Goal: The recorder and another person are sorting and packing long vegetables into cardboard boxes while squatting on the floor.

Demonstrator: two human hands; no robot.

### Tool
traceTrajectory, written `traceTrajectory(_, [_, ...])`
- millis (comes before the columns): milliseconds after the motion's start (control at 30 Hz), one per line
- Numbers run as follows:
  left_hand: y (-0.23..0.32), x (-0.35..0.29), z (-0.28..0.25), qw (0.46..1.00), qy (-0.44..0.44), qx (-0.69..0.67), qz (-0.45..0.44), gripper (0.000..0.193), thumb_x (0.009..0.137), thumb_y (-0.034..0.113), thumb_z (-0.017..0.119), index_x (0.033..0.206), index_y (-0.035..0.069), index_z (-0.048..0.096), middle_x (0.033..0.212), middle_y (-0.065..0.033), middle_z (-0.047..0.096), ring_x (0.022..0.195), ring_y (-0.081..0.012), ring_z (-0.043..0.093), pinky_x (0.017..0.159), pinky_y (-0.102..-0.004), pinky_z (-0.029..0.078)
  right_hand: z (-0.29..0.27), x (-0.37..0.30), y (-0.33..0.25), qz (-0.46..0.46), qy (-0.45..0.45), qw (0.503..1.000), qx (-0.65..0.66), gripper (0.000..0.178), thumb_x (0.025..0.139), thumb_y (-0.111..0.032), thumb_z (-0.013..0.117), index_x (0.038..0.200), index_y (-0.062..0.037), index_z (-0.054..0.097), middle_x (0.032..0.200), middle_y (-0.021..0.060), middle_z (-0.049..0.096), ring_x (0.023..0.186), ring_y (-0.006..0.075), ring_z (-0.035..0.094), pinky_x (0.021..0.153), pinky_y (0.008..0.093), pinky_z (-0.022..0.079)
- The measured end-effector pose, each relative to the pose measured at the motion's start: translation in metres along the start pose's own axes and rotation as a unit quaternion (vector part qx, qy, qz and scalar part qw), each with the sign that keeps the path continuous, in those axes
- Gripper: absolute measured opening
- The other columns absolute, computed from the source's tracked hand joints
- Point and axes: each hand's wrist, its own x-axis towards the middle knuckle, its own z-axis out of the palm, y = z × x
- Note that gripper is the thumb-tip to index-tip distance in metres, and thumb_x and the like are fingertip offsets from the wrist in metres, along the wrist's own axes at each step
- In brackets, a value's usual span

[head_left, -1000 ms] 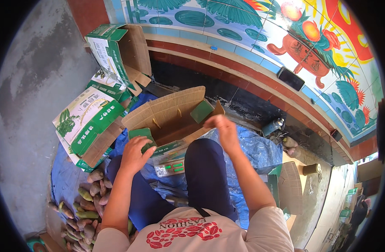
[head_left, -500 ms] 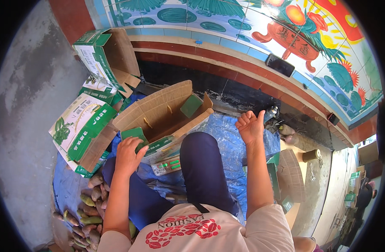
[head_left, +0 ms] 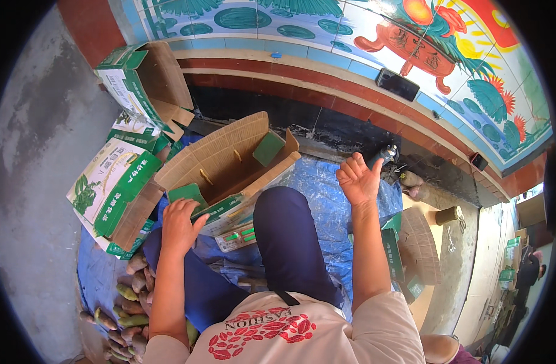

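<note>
"What sort of place is this?"
"A makeshift produce-packing spot: cardboard cartons (head_left: 212,151), a digital scale (head_left: 234,239) and heaped root vegetables (head_left: 131,306) around a blue tarpaulin (head_left: 323,203), below a tile mural (head_left: 317,30)."

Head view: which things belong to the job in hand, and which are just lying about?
Likely in the job:
open carton, touched by the left hand
scale with green displays
probably the heaped root vegetables

Seemingly just lying about:
dark phone
bottle
tan spool

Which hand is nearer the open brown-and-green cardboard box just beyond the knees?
Left. The left hand is by the near corner of the box; the right hand hovers to its right.
</note>
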Motion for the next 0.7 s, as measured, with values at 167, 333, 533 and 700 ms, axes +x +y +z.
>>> traceTrajectory(167, [-0.001, 0.002, 0.002, 1.0, 0.005, -0.009, 0.001, 0.034, 0.075, 0.027, 0.069, 0.099, 0.004, 0.063, 0.104, -0.0133, 0.062, 0.107, -0.0314, 0.053, 0.092, -0.0414, 0.037, -0.004, -0.002, -0.001, 0.004, -0.043, 0.999, 0.021, 0.088, 0.084, -0.074, 0.021, 0.104, 0.0021, 0.06, 0.055, -0.0011, 0.027, 0.054, 0.0118, 0.025, 0.057, 0.0266, 0.028])
traceTrajectory(333, [-0.002, 0.0, 0.002, 1.0, 0.0, -0.012, -0.003, 0.032, 0.076, 0.026, 0.069, 0.098, 0.004, 0.063, 0.103, -0.0132, 0.063, 0.106, -0.0314, 0.053, 0.092, -0.0414, 0.037, 0.0, -0.007, 0.001, 0.006, -0.027, 1.0, 0.012, 0.089, 0.084, -0.074, 0.021, 0.108, 0.0022, 0.059, 0.056, -0.0011, 0.027, 0.054, 0.0121, 0.025, 0.058, 0.0273, 0.028])
traceTrajectory(533, [-0.001, 0.0, 0.002, 1.0, 0.003, -0.013, -0.001, 0.032, 0.075, 0.024, 0.069, 0.099, 0.003, 0.063, 0.102, -0.0133, 0.063, 0.105, -0.031, 0.053, 0.092, -0.0413, 0.037, -0.002, -0.012, 0.0, 0.009, -0.027, 1.0, -0.008, 0.08, 0.085, -0.073, 0.026, 0.091, -0.0003, 0.059, 0.06, 0.0006, 0.031, 0.058, 0.0145, 0.028, 0.059, 0.0287, 0.029])
traceTrajectory(700, [-0.003, 0.003, 0.003, 1.0, 0.006, -0.029, 0.0, 0.032, 0.073, 0.022, 0.071, 0.098, 0.004, 0.063, 0.1, -0.013, 0.063, 0.103, -0.031, 0.054, 0.091, -0.0418, 0.037, 0.008, -0.016, 0.002, 0.009, -0.017, 1.0, -0.021, 0.075, 0.085, -0.072, 0.027, 0.081, -0.0023, 0.056, 0.063, 0.0019, 0.035, 0.061, 0.0162, 0.031, 0.06, 0.03, 0.031])
